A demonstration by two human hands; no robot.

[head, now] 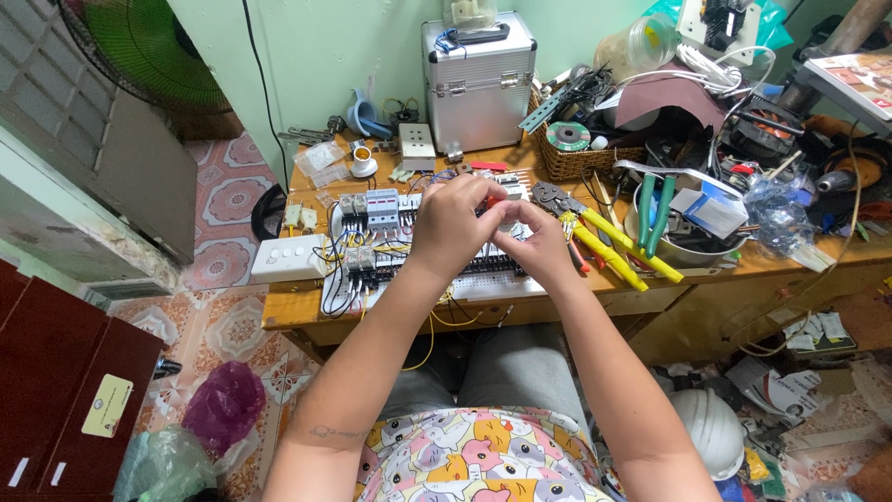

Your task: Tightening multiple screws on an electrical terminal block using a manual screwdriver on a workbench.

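My left hand (452,226) and my right hand (537,244) meet above a white perforated panel (483,279) on a wooden table (297,302). Together their fingers pinch a small grey and white part (507,210) with a bit of red beside it. The panel carries grey breakers (381,209) and terminal blocks (358,260) joined by yellow, blue and black wires. Much of the panel's middle is hidden under my hands.
A white switch plate (286,257) lies at the table's left edge. Yellow-handled crimping pliers (609,244) lie to the right, beside a bowl with green-handled pliers (658,214). A silver case (478,82) stands at the back, next to a wicker basket (562,158). A white helmet (711,428) sits on the cluttered floor.
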